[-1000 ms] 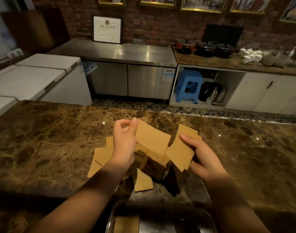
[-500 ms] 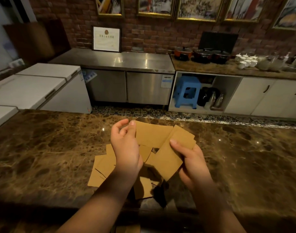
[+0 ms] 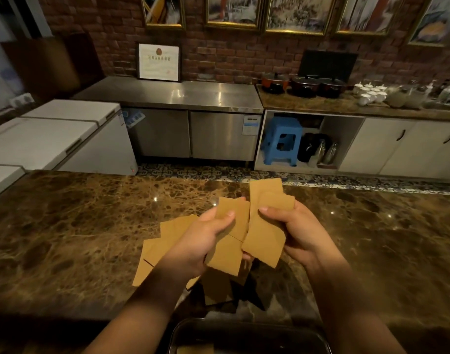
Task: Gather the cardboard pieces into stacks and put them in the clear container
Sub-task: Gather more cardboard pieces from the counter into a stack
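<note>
At mid-frame the left hand (image 3: 201,241) and right hand (image 3: 299,231) are each pinching cardboard pieces (image 3: 266,226) side by side above the counter (image 3: 65,226), while the clear container (image 3: 247,333) is sitting directly below them at the bottom edge, equally near both.

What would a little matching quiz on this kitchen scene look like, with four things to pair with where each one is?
Things:
1. blue stool
2. clear container
3. framed certificate
4. loose cardboard pieces

Places:
A. on the steel counter, leaning against the brick wall
B. flat on the marble counter, under the left hand
C. in the open cabinet bay
D. at the bottom edge of the view, nearest the person

Pairs: 1-C, 2-D, 3-A, 4-B
</note>
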Demonstrator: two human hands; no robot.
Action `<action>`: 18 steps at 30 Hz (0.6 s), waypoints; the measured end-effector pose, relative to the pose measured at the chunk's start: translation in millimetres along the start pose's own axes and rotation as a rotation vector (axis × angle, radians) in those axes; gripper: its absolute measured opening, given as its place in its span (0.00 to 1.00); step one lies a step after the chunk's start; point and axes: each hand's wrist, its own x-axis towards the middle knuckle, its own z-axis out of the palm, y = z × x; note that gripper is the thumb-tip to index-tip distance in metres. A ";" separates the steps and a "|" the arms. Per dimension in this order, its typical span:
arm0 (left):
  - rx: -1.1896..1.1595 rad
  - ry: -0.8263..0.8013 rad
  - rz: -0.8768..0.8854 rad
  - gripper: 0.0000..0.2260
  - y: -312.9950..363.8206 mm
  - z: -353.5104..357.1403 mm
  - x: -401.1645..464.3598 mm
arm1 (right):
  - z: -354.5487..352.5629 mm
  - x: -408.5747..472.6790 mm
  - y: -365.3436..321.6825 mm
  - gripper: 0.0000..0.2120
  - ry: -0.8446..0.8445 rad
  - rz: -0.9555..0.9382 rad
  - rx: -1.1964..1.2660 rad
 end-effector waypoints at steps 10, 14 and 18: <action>-0.068 0.221 0.094 0.09 -2.2 14.4 -1.6 | 1.3 -6.6 6.4 0.11 0.128 0.097 0.189; -0.129 0.238 0.049 0.10 -3.2 11.9 2.8 | 0.6 -12.0 6.1 0.11 0.129 -0.103 0.136; -0.165 0.185 -0.114 0.25 1.1 0.7 6.3 | -10.8 -16.5 12.9 0.16 -0.074 -0.539 -0.149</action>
